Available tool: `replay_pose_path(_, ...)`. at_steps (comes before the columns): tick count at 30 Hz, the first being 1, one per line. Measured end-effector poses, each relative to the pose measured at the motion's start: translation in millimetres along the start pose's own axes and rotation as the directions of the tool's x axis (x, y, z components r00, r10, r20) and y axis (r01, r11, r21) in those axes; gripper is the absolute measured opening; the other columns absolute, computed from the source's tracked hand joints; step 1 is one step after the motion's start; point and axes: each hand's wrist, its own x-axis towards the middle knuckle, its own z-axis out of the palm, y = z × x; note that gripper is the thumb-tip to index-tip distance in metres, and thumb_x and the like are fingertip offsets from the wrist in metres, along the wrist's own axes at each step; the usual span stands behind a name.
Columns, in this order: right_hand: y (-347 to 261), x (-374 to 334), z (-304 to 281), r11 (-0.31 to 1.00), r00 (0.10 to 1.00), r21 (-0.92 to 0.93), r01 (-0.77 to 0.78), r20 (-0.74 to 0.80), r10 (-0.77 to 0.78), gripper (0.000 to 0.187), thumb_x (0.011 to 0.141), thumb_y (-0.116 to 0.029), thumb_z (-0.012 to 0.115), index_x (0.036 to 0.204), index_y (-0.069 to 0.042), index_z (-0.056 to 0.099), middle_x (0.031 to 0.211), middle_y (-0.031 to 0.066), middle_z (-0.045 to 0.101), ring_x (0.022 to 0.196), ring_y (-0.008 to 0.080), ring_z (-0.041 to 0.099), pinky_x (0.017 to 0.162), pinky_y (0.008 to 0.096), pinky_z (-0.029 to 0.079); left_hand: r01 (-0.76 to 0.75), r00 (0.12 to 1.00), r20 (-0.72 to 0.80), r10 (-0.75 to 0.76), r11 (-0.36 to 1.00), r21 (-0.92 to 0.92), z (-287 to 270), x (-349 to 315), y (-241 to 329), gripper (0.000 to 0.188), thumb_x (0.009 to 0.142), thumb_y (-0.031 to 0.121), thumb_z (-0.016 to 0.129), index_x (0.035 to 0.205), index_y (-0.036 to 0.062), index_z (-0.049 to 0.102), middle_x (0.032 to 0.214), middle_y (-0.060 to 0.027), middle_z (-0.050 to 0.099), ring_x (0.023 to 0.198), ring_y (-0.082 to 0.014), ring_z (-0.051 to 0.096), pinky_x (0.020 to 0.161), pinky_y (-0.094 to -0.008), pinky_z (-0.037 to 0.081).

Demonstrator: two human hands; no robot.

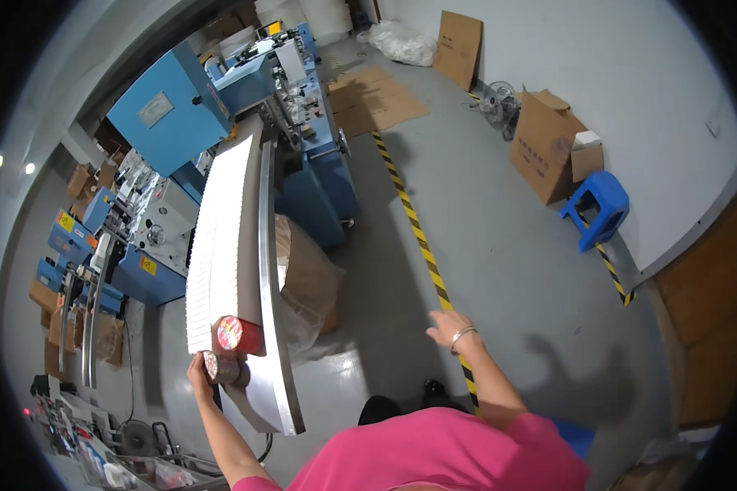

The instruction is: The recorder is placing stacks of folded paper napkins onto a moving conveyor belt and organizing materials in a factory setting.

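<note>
My left hand (196,375) is at the near left edge of a long metal-edged conveyor table (285,385). Its fingers curl against the side of a short cylinder (223,369) with a patterned round end and a dull grey-brown side; part of the fingers is hidden. Touching or just behind that cylinder lies a red cylinder (240,335) with a pink and white printed end. A long row of thin white pieces (219,245), packed close together, runs up the table beyond them. Over the floor, my right hand (452,331) reaches out with fingers apart and nothing in it.
A blue machine cabinet (170,110) stands at the table's far end. Beside the table is a lined carton (307,266). Yellow-black tape (418,229) marks the floor. To the right are a cardboard box (544,147), a blue stool (602,200) and a fan (499,106).
</note>
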Motion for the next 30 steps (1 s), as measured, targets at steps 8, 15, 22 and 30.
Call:
replay_pose_path(8,-86,70,22,0.905,0.848,0.005,0.425,0.348,-0.4,0.039,0.079,-0.028,0.057,0.11,-0.006,0.053,0.102,0.0149,0.059,0.099,0.031,0.055,0.084,0.0395,0.045,-0.016,0.999,-0.03,0.015,0.999,-0.042,8,-8,2,0.025,0.086,0.022,0.057,0.097,-0.0005,0.058,0.085,-0.0039,0.061,0.073,-0.0112,0.058,0.065,-0.0248,0.045)
replay_pose_path(15,-158,115,25,0.692,0.556,0.243,0.68,0.444,-0.703,0.037,0.078,-0.028,0.057,0.109,-0.007,0.055,0.102,0.0164,0.059,0.096,0.0335,0.055,0.084,0.0391,0.044,0.055,0.992,-0.119,-0.042,0.992,0.112,28,-42,26,0.019,0.086,0.02,0.052,0.082,0.0037,0.059,0.07,-0.0009,0.057,0.057,-0.0077,0.053,0.049,-0.0216,0.039)
replay_pose_path(22,-257,135,-16,0.529,0.597,0.526,0.666,0.049,-0.8,0.014,0.079,-0.011,0.06,0.089,-0.002,0.062,0.079,0.009,0.064,0.065,0.0154,0.06,0.062,0.0254,0.048,0.077,0.987,-0.148,-0.063,0.993,0.09,39,-13,31,0.024,0.081,0.025,0.059,0.085,0.001,0.061,0.069,-0.002,0.058,0.056,-0.0087,0.05,0.047,-0.0227,0.037)
replay_pose_path(30,-359,130,44,-0.009,-0.003,0.319,0.948,-0.021,-1.0,0.041,0.065,-0.021,0.072,0.101,-0.008,0.057,0.106,0.0101,0.055,0.103,0.0285,0.049,0.087,0.0378,0.039,0.194,0.947,-0.279,-0.161,0.977,0.094,39,-35,31,0.041,0.079,0.036,0.062,0.099,0.0004,0.063,0.086,-0.0068,0.064,0.076,-0.0114,0.058,0.069,-0.022,0.045)
